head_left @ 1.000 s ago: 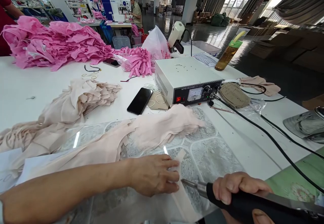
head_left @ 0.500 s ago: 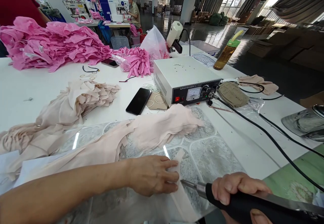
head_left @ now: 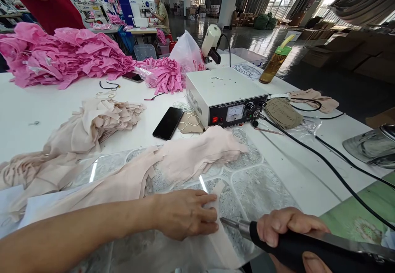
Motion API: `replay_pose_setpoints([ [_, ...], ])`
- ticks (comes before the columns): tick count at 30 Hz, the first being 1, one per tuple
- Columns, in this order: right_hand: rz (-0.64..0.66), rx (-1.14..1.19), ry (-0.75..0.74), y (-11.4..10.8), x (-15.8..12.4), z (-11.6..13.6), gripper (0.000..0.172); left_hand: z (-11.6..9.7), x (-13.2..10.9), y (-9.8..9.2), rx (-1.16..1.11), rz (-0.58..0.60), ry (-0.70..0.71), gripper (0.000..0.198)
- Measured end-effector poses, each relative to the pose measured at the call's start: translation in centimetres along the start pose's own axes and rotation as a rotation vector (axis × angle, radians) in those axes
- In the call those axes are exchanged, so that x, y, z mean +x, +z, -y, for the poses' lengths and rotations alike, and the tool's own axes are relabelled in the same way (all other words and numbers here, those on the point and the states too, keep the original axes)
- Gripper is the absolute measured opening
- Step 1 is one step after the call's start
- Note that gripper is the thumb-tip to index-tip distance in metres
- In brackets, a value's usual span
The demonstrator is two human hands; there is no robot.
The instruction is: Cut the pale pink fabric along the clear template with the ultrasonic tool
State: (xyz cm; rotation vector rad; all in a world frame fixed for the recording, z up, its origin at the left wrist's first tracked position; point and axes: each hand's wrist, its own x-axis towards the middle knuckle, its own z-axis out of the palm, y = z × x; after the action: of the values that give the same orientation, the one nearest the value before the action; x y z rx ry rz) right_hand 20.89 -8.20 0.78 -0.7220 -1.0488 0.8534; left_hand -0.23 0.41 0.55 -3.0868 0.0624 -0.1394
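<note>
My left hand (head_left: 187,215) lies with its fingers slightly spread over a pale beige fabric strip (head_left: 222,240), pressing it against the marble-patterned mat (head_left: 262,186). Wrapped round the black handle of a handheld ultrasonic welder (head_left: 286,240) is my right hand (head_left: 290,225). The tool's pointed metal tip touches or nearly touches the strip's right edge, just beside my left fingertips. Beyond my left hand lies a stack of beige fabric pieces (head_left: 200,151). More beige pieces (head_left: 89,124) are heaped to the left. Part of the strip is hidden under my left hand.
A control box (head_left: 225,94) stands behind the mat, with a black cable (head_left: 321,157) running right. A phone (head_left: 168,123), pink fabric pile (head_left: 68,54), bottle (head_left: 275,63) and glass jar (head_left: 370,145) are on the table. A person in red (head_left: 49,5) is at the back left.
Both hands and the tool stay in nearly the same place. The person in red at the back left has shifted to the right and leans over the pink pile. The view has moved slightly.
</note>
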Motion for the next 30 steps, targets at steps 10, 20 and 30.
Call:
replay_pose_setpoints([
  [10, 0.002, -0.002, -0.004, -0.18, -0.19, 0.10, 0.013, -0.15, -0.15, -0.04, -0.026, 0.009, -0.011, 0.028],
  [20, 0.008, 0.012, 0.011, 0.15, 0.06, 0.32, 0.012, -0.76, 0.16, -0.42, -0.066, 0.116, -0.065, 0.045],
  [30, -0.008, 0.004, 0.052, 0.07, 0.24, 0.15, 0.013, -0.81, -0.18, -0.04, -0.112, 0.029, -0.100, 0.037],
])
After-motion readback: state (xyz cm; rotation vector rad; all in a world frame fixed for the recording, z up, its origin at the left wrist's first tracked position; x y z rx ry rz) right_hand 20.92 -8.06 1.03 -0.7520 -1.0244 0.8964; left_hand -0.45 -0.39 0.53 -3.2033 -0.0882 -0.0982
